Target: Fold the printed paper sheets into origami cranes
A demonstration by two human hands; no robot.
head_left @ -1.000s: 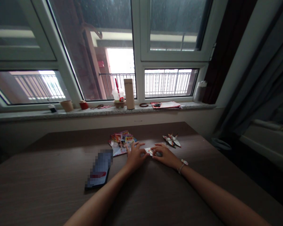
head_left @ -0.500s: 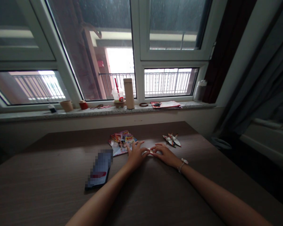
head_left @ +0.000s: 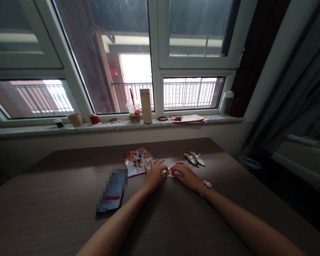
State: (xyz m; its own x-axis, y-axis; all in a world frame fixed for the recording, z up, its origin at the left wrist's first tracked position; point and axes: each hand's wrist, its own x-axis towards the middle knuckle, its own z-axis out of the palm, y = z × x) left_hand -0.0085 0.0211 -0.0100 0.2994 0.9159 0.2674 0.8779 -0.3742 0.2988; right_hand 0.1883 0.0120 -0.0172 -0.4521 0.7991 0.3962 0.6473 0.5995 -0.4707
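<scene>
A small white piece of folded paper [head_left: 169, 174] lies on the brown table, mostly covered by my fingers. My left hand [head_left: 155, 176] pinches its left side between thumb and forefinger, the other fingers spread above the table. From the right, my right hand [head_left: 186, 175] has its fingertips closed on the same paper, and a pale bracelet circles that wrist. Folded paper figures [head_left: 194, 158] with white and coloured sides lie just beyond my right hand. A stack of colourful printed leaflets [head_left: 137, 163] sits beyond my left hand, its near right corner close to those fingers.
A phone [head_left: 113, 192] with a blurred screen rests left of my left forearm. Along the windowsill [head_left: 117, 127] stand a tan flask [head_left: 145, 106], a plastic cup with a red straw [head_left: 133, 106], a brown cup [head_left: 75, 120], scissors [head_left: 177, 118] on papers and a bottle [head_left: 226, 103].
My fingertips have shifted slightly on the paper, and a little more of its near edge shows. Both wrists have turned a bit. The other things stay where they were.
</scene>
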